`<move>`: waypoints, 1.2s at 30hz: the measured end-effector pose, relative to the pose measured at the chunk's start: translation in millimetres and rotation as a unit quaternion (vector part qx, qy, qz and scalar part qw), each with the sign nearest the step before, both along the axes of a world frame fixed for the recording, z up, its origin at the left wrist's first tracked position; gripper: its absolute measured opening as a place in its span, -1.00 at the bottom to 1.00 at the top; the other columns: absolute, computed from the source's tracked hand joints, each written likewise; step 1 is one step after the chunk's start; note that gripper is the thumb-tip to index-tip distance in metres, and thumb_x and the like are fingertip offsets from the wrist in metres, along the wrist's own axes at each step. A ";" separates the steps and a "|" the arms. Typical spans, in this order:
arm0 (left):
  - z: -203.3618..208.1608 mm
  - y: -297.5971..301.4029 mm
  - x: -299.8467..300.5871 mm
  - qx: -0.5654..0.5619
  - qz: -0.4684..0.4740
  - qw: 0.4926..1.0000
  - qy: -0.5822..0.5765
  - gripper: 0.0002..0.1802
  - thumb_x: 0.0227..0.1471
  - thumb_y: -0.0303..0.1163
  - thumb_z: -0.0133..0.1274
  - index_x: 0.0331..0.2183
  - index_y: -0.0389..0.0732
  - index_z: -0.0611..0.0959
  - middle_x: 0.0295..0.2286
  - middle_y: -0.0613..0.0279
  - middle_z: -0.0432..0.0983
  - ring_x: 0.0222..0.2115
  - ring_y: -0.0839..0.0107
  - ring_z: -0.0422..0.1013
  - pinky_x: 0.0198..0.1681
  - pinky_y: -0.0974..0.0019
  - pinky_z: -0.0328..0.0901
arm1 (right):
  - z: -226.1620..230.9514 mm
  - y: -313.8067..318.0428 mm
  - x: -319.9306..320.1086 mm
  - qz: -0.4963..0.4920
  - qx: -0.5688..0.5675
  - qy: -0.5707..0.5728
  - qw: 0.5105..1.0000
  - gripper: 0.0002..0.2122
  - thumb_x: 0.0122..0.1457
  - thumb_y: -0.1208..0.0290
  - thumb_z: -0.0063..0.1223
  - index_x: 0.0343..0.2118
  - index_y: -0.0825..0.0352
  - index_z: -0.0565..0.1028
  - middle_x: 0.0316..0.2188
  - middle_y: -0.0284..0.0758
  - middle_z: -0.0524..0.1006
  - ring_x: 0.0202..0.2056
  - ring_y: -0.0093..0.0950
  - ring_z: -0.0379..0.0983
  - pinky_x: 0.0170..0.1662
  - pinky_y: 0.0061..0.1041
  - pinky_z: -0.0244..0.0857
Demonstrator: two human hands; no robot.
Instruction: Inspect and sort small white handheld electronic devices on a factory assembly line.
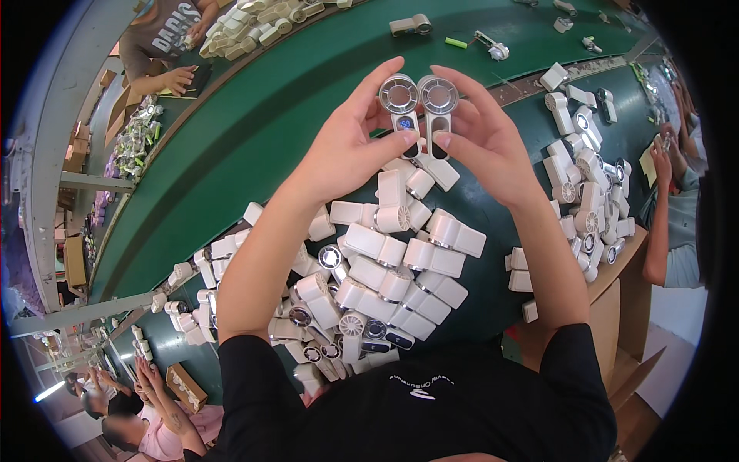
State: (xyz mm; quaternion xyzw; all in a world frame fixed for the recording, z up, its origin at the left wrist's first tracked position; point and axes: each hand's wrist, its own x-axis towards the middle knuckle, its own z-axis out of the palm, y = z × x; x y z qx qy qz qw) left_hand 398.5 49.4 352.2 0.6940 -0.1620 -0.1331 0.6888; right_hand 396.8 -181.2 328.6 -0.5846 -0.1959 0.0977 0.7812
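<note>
Two white handheld fans with silver round heads stand side by side in my hands, above the near part of the green table. My left hand is closed round the left handheld fan, its thumb on the handle just below a small lit blue display. Closed round the right handheld fan, my right hand presses its thumb on the handle, where the panel looks dark. Below my hands lies a large pile of similar white fans, some face up and some turned over.
A green conveyor belt runs across behind the table, carrying a white fan and loose parts. More fans are heaped at the right, beside a cardboard box. Other people work at the far left, lower left and right.
</note>
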 end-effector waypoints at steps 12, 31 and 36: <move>-4.8 8.7 0.4 0.055 0.011 0.998 -0.002 -0.02 0.14 -0.62 0.28 0.48 -0.06 0.23 0.02 0.21 0.52 0.01 0.42 0.44 0.17 0.25 0.39 | -3.7 -8.6 1.6 -0.012 -0.021 0.035 0.999 -0.31 0.28 0.69 0.13 0.47 0.20 0.25 0.07 -0.24 0.55 0.00 -0.52 0.54 0.06 -0.46 0.48; -30.3 35.4 -8.7 0.474 -0.055 0.877 -0.066 -0.48 0.41 -0.01 0.01 0.14 -0.18 0.67 -0.15 -0.10 0.71 -0.14 -0.06 0.62 0.01 0.04 0.46 | -53.2 -31.4 79.3 -0.136 -0.497 -0.133 0.847 -0.67 0.34 0.25 0.16 0.01 0.41 0.61 -0.26 -0.05 0.69 -0.19 -0.09 0.66 -0.05 -0.19 0.50; -37.0 16.4 70.7 0.514 0.027 0.845 -0.146 -0.41 0.29 -0.09 0.19 0.21 -0.22 0.58 -0.12 -0.18 0.70 -0.09 -0.09 0.62 0.03 0.03 0.48 | -73.9 -110.3 205.6 -0.352 -0.608 -0.209 0.680 -0.65 0.26 0.24 0.16 0.02 0.34 0.58 -0.10 0.00 0.63 -0.01 0.04 0.56 0.05 -0.03 0.49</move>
